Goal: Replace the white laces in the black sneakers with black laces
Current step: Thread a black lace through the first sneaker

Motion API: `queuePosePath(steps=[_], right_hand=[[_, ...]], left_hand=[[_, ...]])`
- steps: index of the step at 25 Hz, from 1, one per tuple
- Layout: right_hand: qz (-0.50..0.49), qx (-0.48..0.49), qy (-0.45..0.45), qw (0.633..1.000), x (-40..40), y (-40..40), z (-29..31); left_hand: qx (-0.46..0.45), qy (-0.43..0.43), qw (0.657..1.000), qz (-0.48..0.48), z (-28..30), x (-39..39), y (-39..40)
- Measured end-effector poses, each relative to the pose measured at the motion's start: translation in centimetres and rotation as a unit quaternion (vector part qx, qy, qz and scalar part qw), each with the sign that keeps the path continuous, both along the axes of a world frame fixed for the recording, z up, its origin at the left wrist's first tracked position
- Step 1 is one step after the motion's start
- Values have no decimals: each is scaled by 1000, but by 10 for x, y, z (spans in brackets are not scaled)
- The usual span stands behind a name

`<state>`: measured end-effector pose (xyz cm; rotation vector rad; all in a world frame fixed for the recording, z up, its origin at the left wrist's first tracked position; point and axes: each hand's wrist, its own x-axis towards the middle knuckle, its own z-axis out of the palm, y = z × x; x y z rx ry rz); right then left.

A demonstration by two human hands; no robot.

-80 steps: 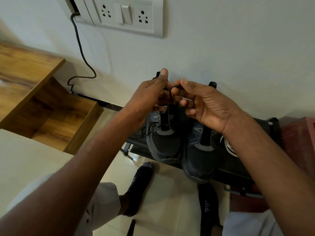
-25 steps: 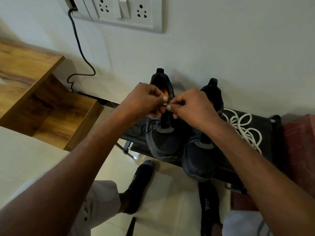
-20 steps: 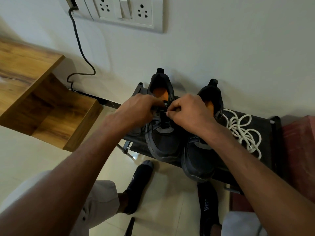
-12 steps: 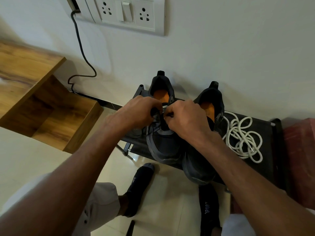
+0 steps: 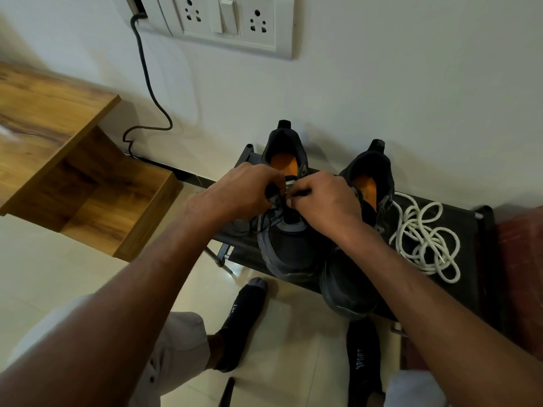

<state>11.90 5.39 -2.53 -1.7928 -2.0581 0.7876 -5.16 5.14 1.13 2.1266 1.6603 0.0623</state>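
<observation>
Two black sneakers with orange insoles stand side by side on a low black rack against the wall. The left sneaker has a black lace over its tongue. My left hand and my right hand meet above that tongue, each pinching the black lace. The right sneaker lies partly under my right forearm. A tangle of white laces rests loose on the rack to the right of the shoes.
A wooden shelf unit stands at the left. A switch and socket plate sits on the wall above, with a black cable hanging down. My feet in dark socks rest on the tiled floor. A red object borders the rack's right end.
Both hands came down from above the shoes to the left sneaker's tongue and drew close together on the black lace. The white laces came into view as my right arm lowered.
</observation>
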Motion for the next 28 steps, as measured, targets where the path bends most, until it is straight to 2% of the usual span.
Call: queuePosePath(steps=[3, 6, 10, 13, 16, 23, 28], right_hand=[[-25, -58, 55, 997, 3, 2, 1], [0, -24, 8, 1000, 1, -1, 2], [-16, 48, -23, 998, -2, -5, 2], [5, 32, -40, 999, -6, -5, 0], [-10, -8, 21, 1000, -4, -4, -2], [-53, -49, 55, 996, -8, -4, -5], [-8, -13, 8, 1000, -7, -10, -4]], left_hand=[[-10, 0, 1000, -5, 1, 1, 0], [-8, -1, 1000, -9, 3, 2, 0], [-10, 0, 1000, -3, 4, 3, -2], [-14, 2, 1000, -1, 5, 4, -2], [-19, 4, 1000, 2, 5, 4, -2], [-17, -3, 1000, 10, 2, 3, -1], [-25, -1, 1000, 12, -3, 4, 1]])
